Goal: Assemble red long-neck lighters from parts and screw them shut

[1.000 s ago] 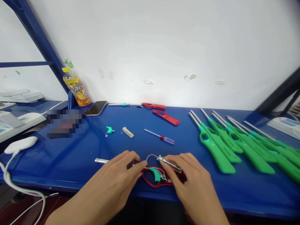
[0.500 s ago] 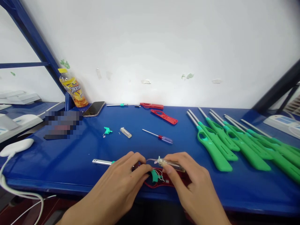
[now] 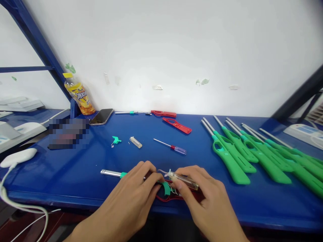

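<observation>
In the head view, both hands work at the near edge of the glossy blue counter (image 3: 75, 168). The left hand (image 3: 136, 191) lies palm down with its fingers curled over the middle of a half-open red plastic lighter shell (image 3: 168, 197), its grip clenched on the shell where the silver metal nozzle tube (image 3: 109, 173) runs out to the left through a small teal collar. The right hand (image 3: 202, 195) has its grip closed on a clear plastic fuel tank (image 3: 183, 179), pinched between thumb and forefinger and held tilted just above the red shell. A teal plastic trigger (image 3: 166, 188) sits inside the shell between the two hands, and a thin white tube (image 3: 163, 171) loops up from the tank's left end.

Farther back on the counter lie a small screwdriver with a red and clear handle (image 3: 171, 147), a second clear fuel tank (image 3: 135, 142) and a loose teal trigger piece (image 3: 116, 140). Two empty red shell halves (image 3: 176, 125) rest near the wall, with a dark smartphone (image 3: 101, 116) and a yellow drink bottle (image 3: 78, 94) to their left. A row of finished green long-nozzle lighters (image 3: 242, 151) lies side by side on the right. A white mouse-shaped device with a cable (image 3: 17, 157) sits at the left edge.
</observation>
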Tool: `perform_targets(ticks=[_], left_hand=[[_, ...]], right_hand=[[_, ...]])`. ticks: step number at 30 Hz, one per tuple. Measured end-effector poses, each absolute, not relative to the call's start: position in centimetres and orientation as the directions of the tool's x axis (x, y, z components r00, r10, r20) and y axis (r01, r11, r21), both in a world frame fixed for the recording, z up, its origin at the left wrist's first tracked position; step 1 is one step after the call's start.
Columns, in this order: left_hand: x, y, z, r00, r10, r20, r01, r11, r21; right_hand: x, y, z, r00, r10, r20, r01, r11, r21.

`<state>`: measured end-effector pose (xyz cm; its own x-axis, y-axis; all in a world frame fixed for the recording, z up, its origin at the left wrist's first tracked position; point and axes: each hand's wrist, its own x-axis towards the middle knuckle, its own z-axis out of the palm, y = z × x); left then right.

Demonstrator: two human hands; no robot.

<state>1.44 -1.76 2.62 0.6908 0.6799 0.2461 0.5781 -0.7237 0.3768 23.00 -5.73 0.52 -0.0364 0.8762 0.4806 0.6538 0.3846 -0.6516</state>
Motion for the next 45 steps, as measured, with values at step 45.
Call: perform_targets(ticks=[45], left_hand=[[1.4, -1.5, 2.5, 0.659, 0.705, 0.262, 0.551, -0.690, 0.470]], right_hand=[[27.3, -6.5, -0.7, -0.032, 0.898, 0.439, 0.715, 0.327, -0.618]])
